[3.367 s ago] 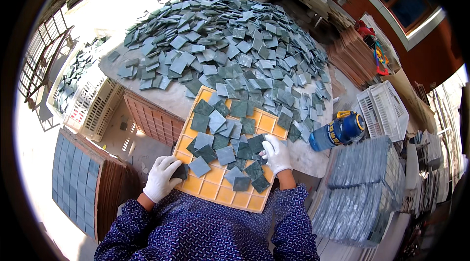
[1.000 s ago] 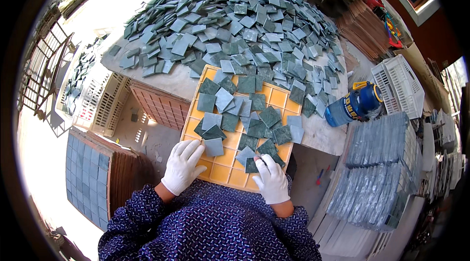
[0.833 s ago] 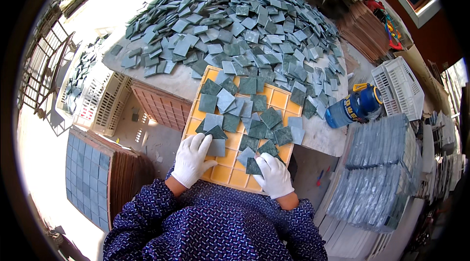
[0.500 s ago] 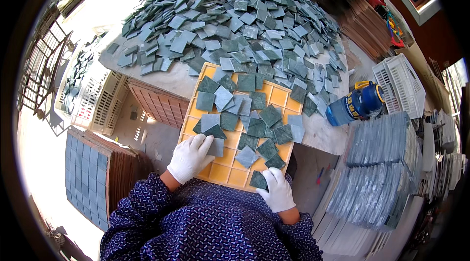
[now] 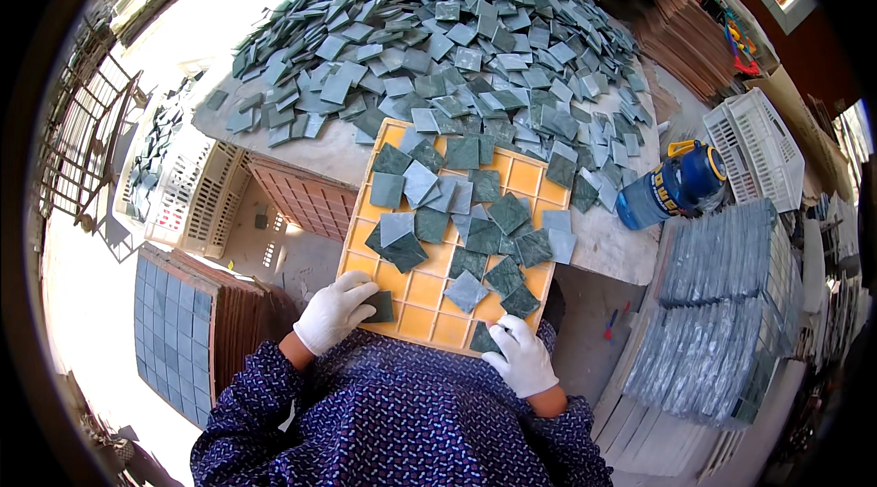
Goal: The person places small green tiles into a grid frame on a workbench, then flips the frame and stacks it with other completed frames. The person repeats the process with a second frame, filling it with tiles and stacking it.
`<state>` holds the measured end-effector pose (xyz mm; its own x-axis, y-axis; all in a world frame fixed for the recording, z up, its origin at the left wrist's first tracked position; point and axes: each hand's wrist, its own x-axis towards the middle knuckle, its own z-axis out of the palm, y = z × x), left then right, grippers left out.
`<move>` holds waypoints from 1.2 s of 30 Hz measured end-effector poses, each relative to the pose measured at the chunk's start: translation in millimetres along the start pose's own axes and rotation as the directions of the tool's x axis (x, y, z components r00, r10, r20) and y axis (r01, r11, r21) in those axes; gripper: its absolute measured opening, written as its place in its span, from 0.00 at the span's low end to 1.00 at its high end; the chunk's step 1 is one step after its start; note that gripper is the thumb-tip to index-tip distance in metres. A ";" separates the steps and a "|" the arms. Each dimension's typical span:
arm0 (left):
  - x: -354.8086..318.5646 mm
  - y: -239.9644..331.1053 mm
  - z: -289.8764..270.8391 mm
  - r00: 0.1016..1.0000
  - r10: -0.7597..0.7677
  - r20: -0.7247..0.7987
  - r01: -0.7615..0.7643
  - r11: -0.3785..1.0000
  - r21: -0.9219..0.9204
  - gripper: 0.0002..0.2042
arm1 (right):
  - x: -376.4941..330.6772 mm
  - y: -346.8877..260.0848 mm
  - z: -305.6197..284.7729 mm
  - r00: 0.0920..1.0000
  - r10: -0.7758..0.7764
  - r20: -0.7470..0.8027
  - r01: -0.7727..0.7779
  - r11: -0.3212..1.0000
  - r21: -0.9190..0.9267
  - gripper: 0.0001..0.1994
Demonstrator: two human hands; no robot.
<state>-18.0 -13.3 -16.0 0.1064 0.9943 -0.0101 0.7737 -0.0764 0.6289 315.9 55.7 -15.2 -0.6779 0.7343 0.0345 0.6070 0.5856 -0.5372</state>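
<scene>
A yellow gridded tray lies tilted in front of me, its far end against the tile pile. Square stone tiles, grey and dark green, are scattered over it, some overlapping. My left hand, in a white glove, is at the near left corner, fingers closed on the edge of a dark green tile. At the near right corner, my gloved right hand pinches another dark green tile. A lone grey tile rests askew on the grid between the hands, farther up.
A large heap of stone tiles covers the table. A blue bottle stands at its right edge, near white crates. Wrapped tile stacks are at right. Tiled panels and a white crate stand at left.
My left hand has moved down and left to the tray's near left corner, where a dark green tile now lies under its fingers. The right hand stays at the near right corner.
</scene>
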 end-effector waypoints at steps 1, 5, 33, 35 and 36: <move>-3.4 4.5 -1.8 1.000 0.015 -0.008 -0.014 0.998 0.062 0.21 | -0.7 -0.4 0.5 1.000 -0.002 -0.007 0.002 1.000 -0.004 0.25; -10.1 13.5 3.5 0.998 0.061 0.013 -0.063 0.975 0.213 0.25 | -1.2 -4.1 2.8 0.999 0.040 -0.029 -0.040 0.999 0.001 0.25; 39.3 31.2 -6.6 0.978 0.135 -0.157 -0.079 0.946 0.315 0.36 | 70.7 -18.9 9.1 0.998 0.037 -0.056 -0.044 0.990 -0.135 0.26; 62.5 37.3 -9.3 0.979 0.133 -0.156 -0.066 0.925 0.375 0.36 | 71.0 -16.1 4.1 0.984 0.018 -0.177 -0.022 1.000 -0.020 0.18; 68.6 39.4 -7.7 0.979 0.134 -0.154 -0.062 0.914 0.401 0.37 | 70.2 -10.2 3.3 0.973 0.046 -0.225 -0.040 0.999 0.028 0.16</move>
<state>15.0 52.5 14.1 0.1121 0.9746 0.1940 0.9511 -0.1618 0.2632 260.7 100.1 -10.1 -0.5385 0.8188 0.1990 0.6219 0.5455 -0.5618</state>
